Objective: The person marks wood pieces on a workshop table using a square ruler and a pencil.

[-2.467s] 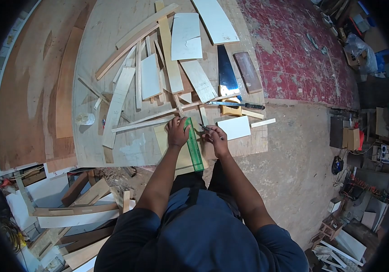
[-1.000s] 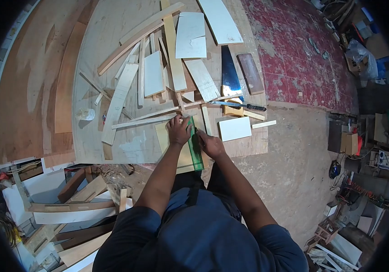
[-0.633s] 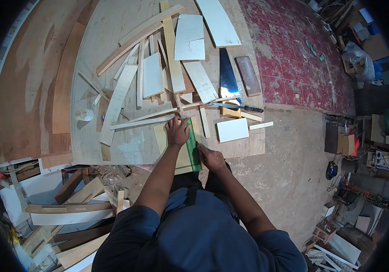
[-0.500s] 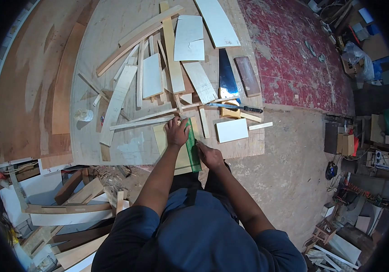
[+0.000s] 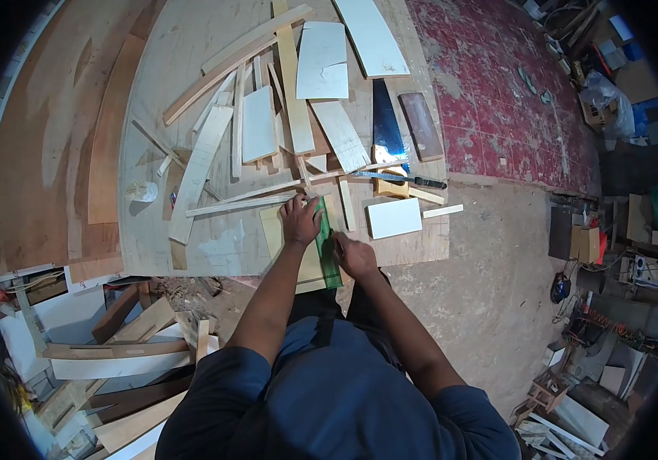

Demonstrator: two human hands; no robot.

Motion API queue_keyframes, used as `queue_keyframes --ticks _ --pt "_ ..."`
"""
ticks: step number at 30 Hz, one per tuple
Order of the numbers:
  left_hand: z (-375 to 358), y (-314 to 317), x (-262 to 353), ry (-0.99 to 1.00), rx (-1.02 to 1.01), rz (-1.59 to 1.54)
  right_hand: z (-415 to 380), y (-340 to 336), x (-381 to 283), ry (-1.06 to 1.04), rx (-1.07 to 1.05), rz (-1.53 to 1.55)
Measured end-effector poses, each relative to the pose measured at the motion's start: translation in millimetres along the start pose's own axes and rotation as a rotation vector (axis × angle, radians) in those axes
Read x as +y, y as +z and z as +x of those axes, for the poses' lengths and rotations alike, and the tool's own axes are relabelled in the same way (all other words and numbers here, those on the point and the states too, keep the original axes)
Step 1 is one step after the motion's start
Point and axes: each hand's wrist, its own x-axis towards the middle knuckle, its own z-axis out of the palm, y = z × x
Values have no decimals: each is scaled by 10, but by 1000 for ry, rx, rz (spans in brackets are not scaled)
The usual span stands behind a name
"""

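Observation:
A transparent green ruler (image 5: 329, 257) lies lengthwise over a yellowish sheet (image 5: 307, 264) at the near edge of the work table. My left hand (image 5: 300, 220) presses on the ruler's far end and the sheet, fingers bent. At the ruler's right edge is my right hand (image 5: 356, 255), its fingers closed in a pinch; whatever they hold is too small and dark to make out.
Wood strips (image 5: 205, 165) and white boards (image 5: 321, 61) lie beyond my hands. To the right are a handsaw (image 5: 387, 126), a dark-handled tool (image 5: 427, 183), a white block (image 5: 394, 218) and a brown block (image 5: 420, 126). A white cup (image 5: 142, 192) stands at left.
My right hand has shifted very slightly up along the ruler's edge. My left hand keeps its place on the ruler, and the whole view has moved a little.

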Motion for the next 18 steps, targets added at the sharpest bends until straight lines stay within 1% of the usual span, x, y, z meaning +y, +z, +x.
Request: queue_keyframes --ticks 2,4,6,7,9,12,16,18 --pt "3 3 4 2 11 -4 -158 -21 -26 77 -112 -51" --pt "-12 6 2 2 23 -5 -206 18 -6 78 -118 -53" --pt "-6 5 -2 14 36 -14 -189 53 -19 69 -15 11" --pt "4 4 -7 13 38 -12 -136 61 -31 66 -15 12" --pt "0 15 -3 17 54 -29 36 71 -35 68 64 56" --pt "-4 20 -3 6 41 -16 341 78 -26 60 95 42" --pt "2 19 6 0 32 -17 347 -19 -89 106 32 47" --pt "-3 21 -7 6 30 -19 195 -18 -104 108 17 38"
